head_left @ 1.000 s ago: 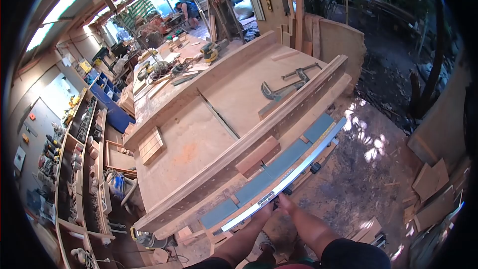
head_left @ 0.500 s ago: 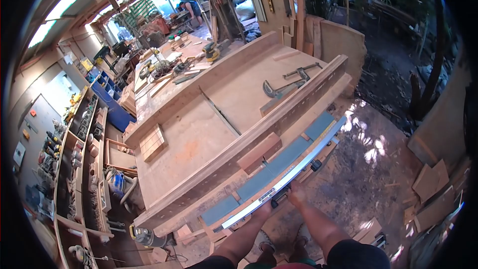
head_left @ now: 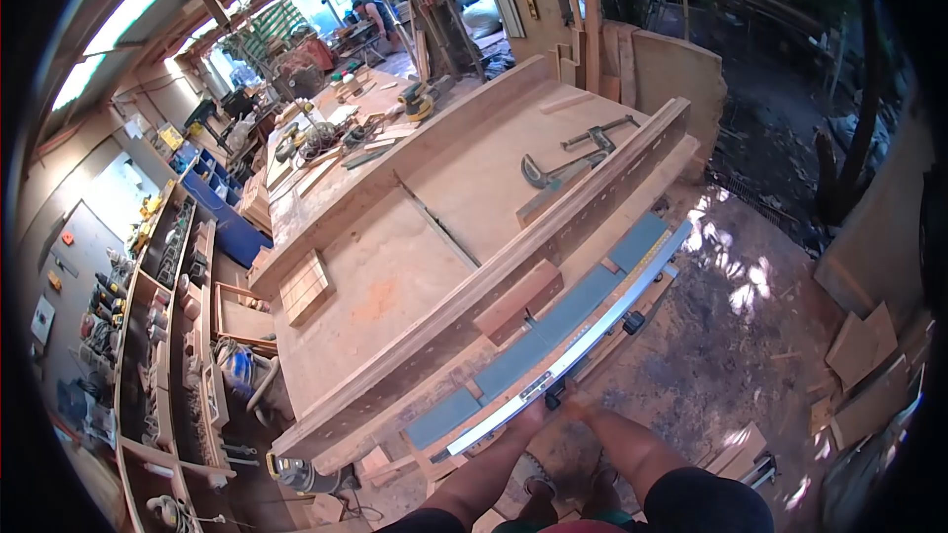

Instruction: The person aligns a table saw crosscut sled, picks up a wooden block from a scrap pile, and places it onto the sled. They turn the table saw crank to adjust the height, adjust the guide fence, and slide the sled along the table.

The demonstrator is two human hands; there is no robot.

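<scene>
A long silver rail (head_left: 596, 332) with a yellow measuring scale (head_left: 660, 259) runs along the near edge of the workbench. Beside it lie dark grey-green strips (head_left: 511, 359). On the rail's near side sit a black clamp-like fitting (head_left: 555, 395) and a second black knob (head_left: 632, 322) farther right. My left hand (head_left: 530, 418) is at the rail, just left of and below the black fitting. Close by on its right, my right hand (head_left: 577, 411) is next to the same fitting. The fingers of both hands are too small and hidden to make out.
A large plywood panel with upright timber edges (head_left: 592, 199) fills the bench and holds a metal clamp (head_left: 565, 170) and a slatted wood block (head_left: 306, 288). A sander (head_left: 417, 102) rests beyond. Shelves stand left, wood offcuts (head_left: 869, 400) right. Another person (head_left: 377, 20) works far back.
My right hand has drawn back toward me and slightly left, nearer the black fitting. My left hand stays close to the rail. The view has shifted slightly.
</scene>
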